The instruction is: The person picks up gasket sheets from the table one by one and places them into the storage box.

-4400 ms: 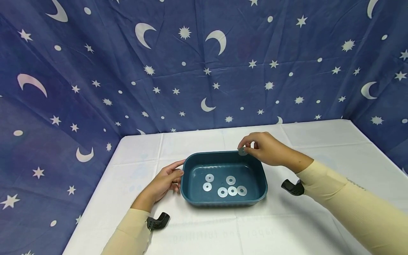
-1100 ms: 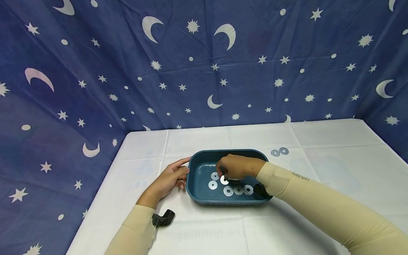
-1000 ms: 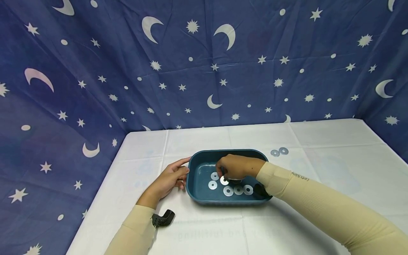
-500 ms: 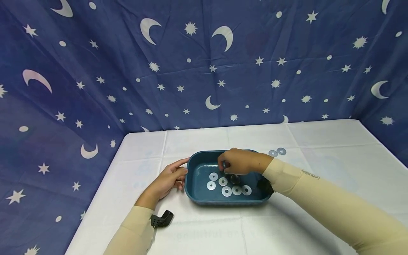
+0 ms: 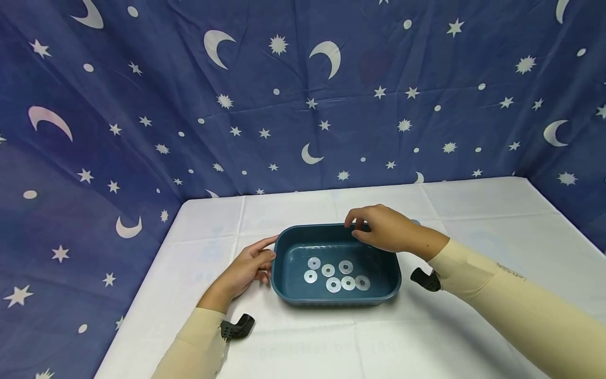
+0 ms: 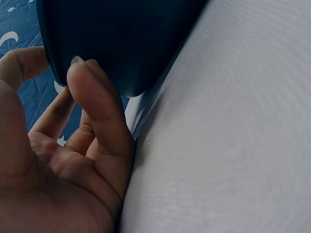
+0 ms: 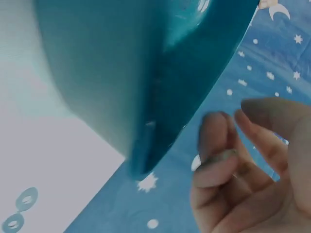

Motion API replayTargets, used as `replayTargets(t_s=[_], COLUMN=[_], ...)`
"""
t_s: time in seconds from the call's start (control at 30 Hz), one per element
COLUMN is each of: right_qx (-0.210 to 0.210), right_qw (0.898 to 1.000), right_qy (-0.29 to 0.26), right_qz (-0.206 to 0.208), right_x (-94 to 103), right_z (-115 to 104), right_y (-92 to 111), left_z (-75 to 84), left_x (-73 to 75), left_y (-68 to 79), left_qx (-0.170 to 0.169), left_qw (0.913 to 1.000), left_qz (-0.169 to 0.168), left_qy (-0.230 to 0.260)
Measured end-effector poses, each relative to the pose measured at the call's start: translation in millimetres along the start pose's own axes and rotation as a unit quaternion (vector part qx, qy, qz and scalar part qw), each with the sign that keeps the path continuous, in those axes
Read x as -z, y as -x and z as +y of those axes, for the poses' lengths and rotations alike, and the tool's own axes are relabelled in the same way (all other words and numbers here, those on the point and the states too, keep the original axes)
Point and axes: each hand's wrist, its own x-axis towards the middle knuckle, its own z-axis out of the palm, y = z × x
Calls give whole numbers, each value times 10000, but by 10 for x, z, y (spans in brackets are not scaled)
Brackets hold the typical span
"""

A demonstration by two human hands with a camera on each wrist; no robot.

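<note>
A dark teal rectangular tray (image 5: 337,302) stands on the table with several flat metal washers (image 5: 333,285) lying on its floor. My left hand (image 5: 243,271) rests at its left end, with the index finger stretched along the rim and the thumb against the outer wall. The left wrist view shows fingers touching the tray wall (image 6: 112,39) from outside. My right hand (image 5: 383,229) is over the back right rim, holding nothing, fingers loosely bent and thumb apart. Behind it one washer (image 5: 415,221) peeks out; the right wrist view shows two washers (image 7: 26,199) on the table.
The table (image 5: 303,337) has a white cloth over it. A blue curtain (image 5: 265,105) with moons and stars rises behind and at both sides. Black wrist mounts (image 5: 238,327) hang from both sleeves.
The washer that my right hand pinched earlier now lies in the tray among the others. My right hand has let go and risen back and right. The left hand stays at the rim.
</note>
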Motion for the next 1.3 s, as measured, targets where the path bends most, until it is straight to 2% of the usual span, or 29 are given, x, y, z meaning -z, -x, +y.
replayTargets(t_s=[0.2, 0.4, 0.57, 0.87, 1.13, 1.3], right_qx=[-213, -411, -590, -1160, -1701, -1886], right_qw=[9961, 9915, 9902, 9843, 9778, 9754], right_qy=[-239, -139, -161, -775, -858, -788], right_qz=[823, 1227, 1255, 1078, 875, 824], right_x=[0, -55, -86, -45, -20, -40], right_z=[188, 390, 585, 918, 1141, 1257], right_y=[116, 215, 269, 324, 342, 337], left_z=[-6, -7, -6, -6, -2, 7], left_x=[1, 1, -2, -5, -1, -3], left_y=[12, 26, 19, 22, 19, 20], left_qx=[50, 58, 47, 4, -34, -36], left_qw=[10000, 10000, 10000, 10000, 10000, 10000], left_qz=[45, 25, 13, -16, -43, -13], left_qy=[-9, 47, 8, 25, 53, 40])
